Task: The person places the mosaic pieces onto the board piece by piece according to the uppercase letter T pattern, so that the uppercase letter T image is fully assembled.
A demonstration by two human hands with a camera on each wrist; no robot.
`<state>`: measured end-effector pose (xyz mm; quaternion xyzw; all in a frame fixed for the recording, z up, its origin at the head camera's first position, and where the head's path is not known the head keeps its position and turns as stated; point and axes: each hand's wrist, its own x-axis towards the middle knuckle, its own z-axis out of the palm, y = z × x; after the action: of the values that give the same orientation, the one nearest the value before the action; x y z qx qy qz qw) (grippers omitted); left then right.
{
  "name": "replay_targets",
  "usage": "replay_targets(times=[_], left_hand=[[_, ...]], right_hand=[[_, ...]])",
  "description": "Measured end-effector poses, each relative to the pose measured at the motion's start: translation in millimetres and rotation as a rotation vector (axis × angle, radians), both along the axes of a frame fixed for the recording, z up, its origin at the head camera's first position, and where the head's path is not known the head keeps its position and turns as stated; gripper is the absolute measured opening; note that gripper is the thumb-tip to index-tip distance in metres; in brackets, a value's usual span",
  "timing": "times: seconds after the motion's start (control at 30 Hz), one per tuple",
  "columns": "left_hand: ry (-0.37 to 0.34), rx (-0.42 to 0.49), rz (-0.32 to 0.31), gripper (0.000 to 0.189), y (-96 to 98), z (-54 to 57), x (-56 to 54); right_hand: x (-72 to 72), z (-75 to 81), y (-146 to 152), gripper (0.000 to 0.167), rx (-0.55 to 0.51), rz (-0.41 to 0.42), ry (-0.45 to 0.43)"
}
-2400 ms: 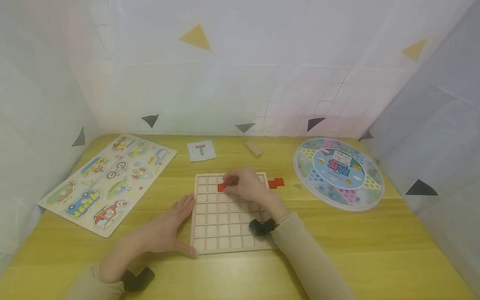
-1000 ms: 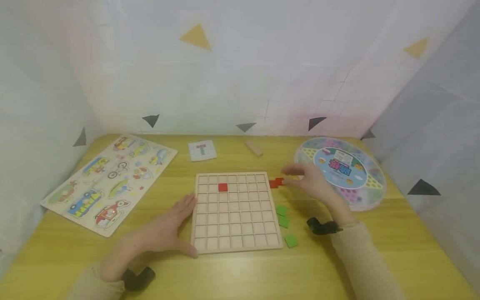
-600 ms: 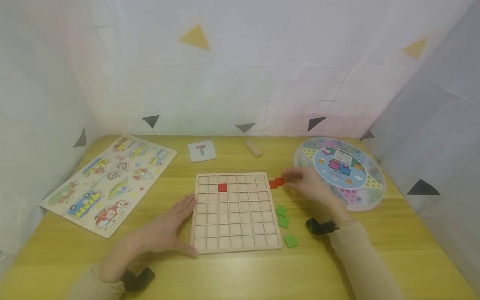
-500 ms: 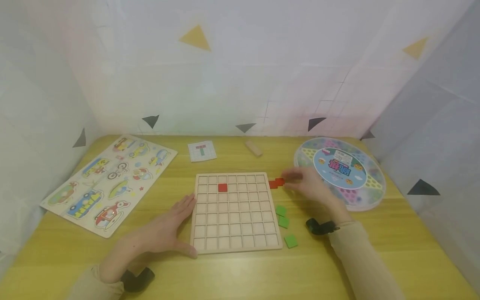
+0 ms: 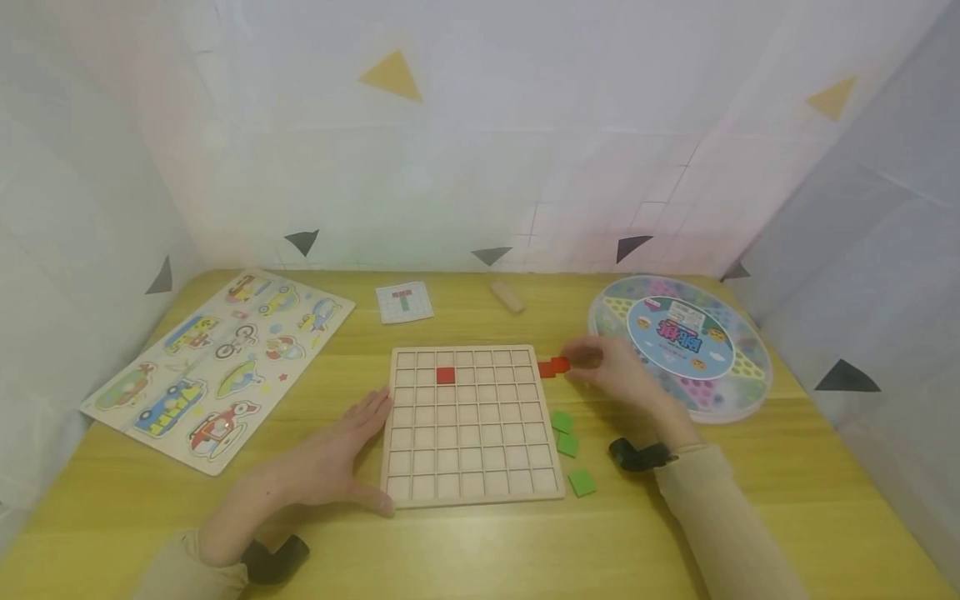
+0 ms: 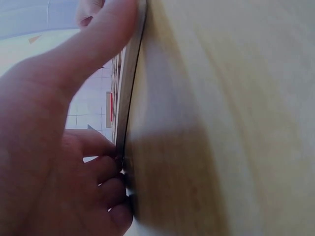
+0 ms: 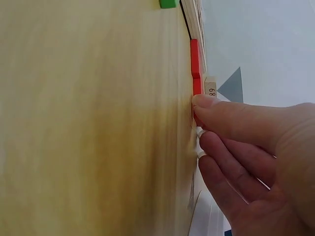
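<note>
Head view: the left hand (image 5: 330, 458) lies open at the left of the pale wooden square grid board (image 5: 480, 414), fingers out straight against its left edge, thumb at the near left corner. One flat red square tile (image 5: 446, 376) sits in the board, second row from the far side, third column from the left! Over on the right, the right hand (image 5: 618, 371) has thumb and finger pinching the outer red square tile (image 5: 561, 365), which touches the inner red square tile (image 5: 547, 370) beside the board's right edge. Nearer, three green square tiles (image 5: 567, 445) lie along that side, the nearest one apart from the other two. Far left on the yellow wood-grained surface (image 5: 480, 550), a pale wooden vehicle puzzle board (image 5: 225, 367); at the far side, a white paper card with a red and green T (image 5: 405, 302) and a small pale wooden block (image 5: 507, 297); far right, a round clear-rimmed game box (image 5: 678, 346).

Left wrist view: fingertips touch the board's side, thumb stretched along it.

Right wrist view: the thumb tip presses the outer red tile, partly hiding it, while the other fingers curl loosely.
</note>
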<state>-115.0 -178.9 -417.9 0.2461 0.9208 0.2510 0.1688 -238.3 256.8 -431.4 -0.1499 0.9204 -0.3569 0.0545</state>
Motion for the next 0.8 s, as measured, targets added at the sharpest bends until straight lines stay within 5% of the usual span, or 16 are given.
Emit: replay_targets(times=[0.8], left_hand=[[-0.001, 0.005, 0.001, 0.135, 0.2, -0.5, 0.3]], right_hand=[[2.3, 1.3, -3.1, 0.027, 0.028, 0.002, 0.067]])
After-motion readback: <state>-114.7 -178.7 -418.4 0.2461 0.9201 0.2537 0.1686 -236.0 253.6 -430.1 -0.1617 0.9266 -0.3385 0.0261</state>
